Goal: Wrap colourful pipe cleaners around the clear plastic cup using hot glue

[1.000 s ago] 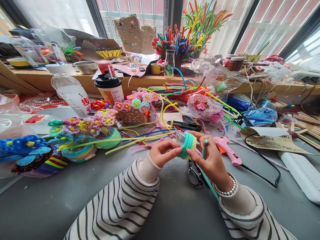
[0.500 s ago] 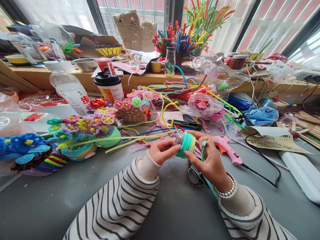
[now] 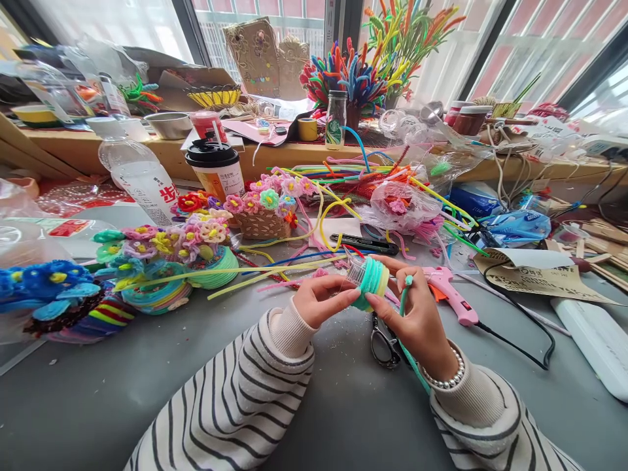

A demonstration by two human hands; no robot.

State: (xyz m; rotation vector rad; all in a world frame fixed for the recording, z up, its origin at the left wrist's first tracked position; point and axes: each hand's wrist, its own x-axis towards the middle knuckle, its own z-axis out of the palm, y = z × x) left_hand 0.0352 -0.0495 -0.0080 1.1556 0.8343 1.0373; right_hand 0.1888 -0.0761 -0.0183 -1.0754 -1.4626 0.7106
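Between my hands is a small clear plastic piece wrapped in mint-green and pale-yellow pipe cleaner [image 3: 373,280], tilted on its side; lines like a barcode show at its bare end. My left hand [image 3: 324,301] pinches that bare left end between thumb and fingers. On the right, my right hand [image 3: 415,311] is closed around the wrapped end, thumb pressed against the coils. A loose mint-green pipe cleaner [image 3: 415,369] runs through the right hand and trails below toward the wrist. Under it on the table lie black-framed glasses [image 3: 383,347], partly covered by the right hand.
A pink glue gun [image 3: 451,297] with a black cord lies right of my hands. Beyond them are a black utility knife [image 3: 366,244] and loose pipe cleaners [image 3: 338,171]. Pipe-cleaner flower pots [image 3: 213,268], a drink cup [image 3: 216,171] and a plastic bottle [image 3: 135,173] stand left.
Both hands and the wrapped piece have shifted slightly to the right in the picture. The piece has turned a little, and the grip looks the same.
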